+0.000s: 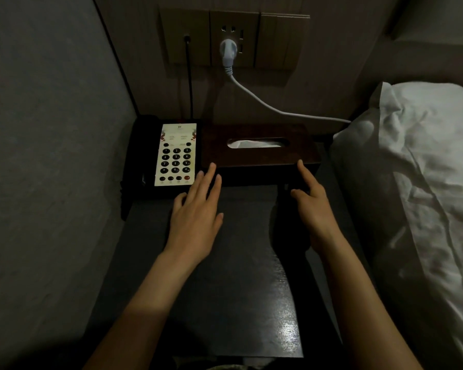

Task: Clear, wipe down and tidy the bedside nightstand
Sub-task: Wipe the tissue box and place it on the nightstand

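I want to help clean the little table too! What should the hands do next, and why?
Probably close both hands on the tissue box and lift it off. The left hand and right hand are open at its front corners, and it sits on the nightstand beside the phone.

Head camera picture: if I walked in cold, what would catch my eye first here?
Probably the two bare hands, left hand and right hand, reaching with straight fingers toward the dark wooden tissue box at the back of the nightstand. Next, the telephone with its pale keypad, left of the box, and the white plug in the wall socket above.
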A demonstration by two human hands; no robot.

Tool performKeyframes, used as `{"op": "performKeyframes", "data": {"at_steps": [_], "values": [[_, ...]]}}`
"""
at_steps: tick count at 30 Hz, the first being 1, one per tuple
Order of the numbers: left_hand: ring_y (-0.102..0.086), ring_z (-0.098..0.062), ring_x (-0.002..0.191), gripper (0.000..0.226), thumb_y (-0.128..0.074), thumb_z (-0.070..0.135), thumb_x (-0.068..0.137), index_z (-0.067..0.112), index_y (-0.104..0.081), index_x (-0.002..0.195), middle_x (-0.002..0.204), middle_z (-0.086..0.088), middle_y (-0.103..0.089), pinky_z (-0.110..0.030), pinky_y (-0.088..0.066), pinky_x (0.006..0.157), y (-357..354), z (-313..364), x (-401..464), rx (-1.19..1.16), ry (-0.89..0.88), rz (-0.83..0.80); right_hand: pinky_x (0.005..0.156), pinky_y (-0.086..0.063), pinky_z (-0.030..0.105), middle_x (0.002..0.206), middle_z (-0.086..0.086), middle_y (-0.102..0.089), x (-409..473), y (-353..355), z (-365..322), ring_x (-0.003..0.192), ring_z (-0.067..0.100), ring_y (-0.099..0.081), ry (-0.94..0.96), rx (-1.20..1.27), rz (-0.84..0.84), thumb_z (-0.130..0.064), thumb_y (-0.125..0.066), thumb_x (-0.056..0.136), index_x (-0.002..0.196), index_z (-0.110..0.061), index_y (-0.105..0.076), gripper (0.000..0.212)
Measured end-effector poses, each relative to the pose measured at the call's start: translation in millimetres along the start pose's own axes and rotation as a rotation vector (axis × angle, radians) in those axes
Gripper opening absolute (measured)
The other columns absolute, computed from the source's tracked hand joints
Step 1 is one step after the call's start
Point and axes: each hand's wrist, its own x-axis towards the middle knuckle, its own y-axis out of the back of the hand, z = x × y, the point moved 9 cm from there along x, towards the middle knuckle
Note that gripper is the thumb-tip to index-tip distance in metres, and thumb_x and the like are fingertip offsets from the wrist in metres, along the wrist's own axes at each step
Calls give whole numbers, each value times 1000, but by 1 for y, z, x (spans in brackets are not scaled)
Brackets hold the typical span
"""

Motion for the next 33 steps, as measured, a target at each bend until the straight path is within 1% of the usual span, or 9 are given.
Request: {"op": "performKeyframes", "data": {"at_steps": [2,3,4,5,7,16,26,30,33], "values": [[5,-14,149,78,-55,31,94,20,-7,154,161,4,15,-42,-25,114,-1,-4,4,15,10,-6,45,-43,12,154,8,-41,0,-3,-3,69,1,-60,4,10,-17,-6,-43,100,149,-46,-29,65],[6,-14,149,78,-55,32,94,20,-7,154,161,5,15,-41,-24,114,-1,-6,5,22,14,-4,57,-49,12,158,4,-34,0,-5,-5,89,8,-61,19,10,-23,-5,-43,100,150,-46,-29,65],[7,-13,149,78,-55,32,94,20,-7,154,161,5,14,-41,-24,114,0,-6,7,28,16,-3,78,-53,17,161,0,-27,0,-6,-7,114,16,-56,35,3,-26,-5,-43,100,150,-44,-28,65],[7,-13,148,78,-55,33,94,20,-7,154,161,5,14,-41,-25,113,-1,-7,9,31,18,-4,102,-45,25,164,-4,-20,1,-6,-8,136,18,-41,44,-4,-29,-4,-43,100,151,-42,-28,65],[7,-13,148,78,-54,34,94,19,-7,154,161,6,16,-41,-26,113,-1,-8,11,34,23,-9,120,-23,35,165,-9,-11,2,-8,-9,150,16,-17,40,-9,-48,-3,-43,99,152,-40,-27,66],[10,-13,148,79,-54,33,94,19,-5,154,160,6,19,-41,-22,114,-4,-9,16,35,30,-25,119,-19,36,165,-13,-6,1,-12,-8,151,15,-11,6,15,-102,-3,-43,100,152,-43,-24,68],[14,-13,147,80,-54,33,94,19,-3,154,159,7,23,-43,-16,117,-6,-11,19,44,41,-49,113,-20,27,165,-13,-6,1,-12,-10,151,14,-11,9,18,-126,-2,-43,100,153,-41,-23,68],[15,-13,147,81,-54,34,95,18,-2,154,158,7,25,-43,-16,117,-7,-12,21,53,38,-52,120,-19,38,165,-12,-9,0,-10,-10,151,16,-13,-4,13,-123,-4,-43,100,153,-42,-23,68],[16,-13,147,81,-54,34,95,18,-1,154,157,7,26,-44,-15,117,-8,-13,22,44,37,-58,121,-23,38,164,-9,-14,-3,-9,-11,150,16,-18,-3,6,-128,-4,-43,100,153,-41,-24,67]]}}
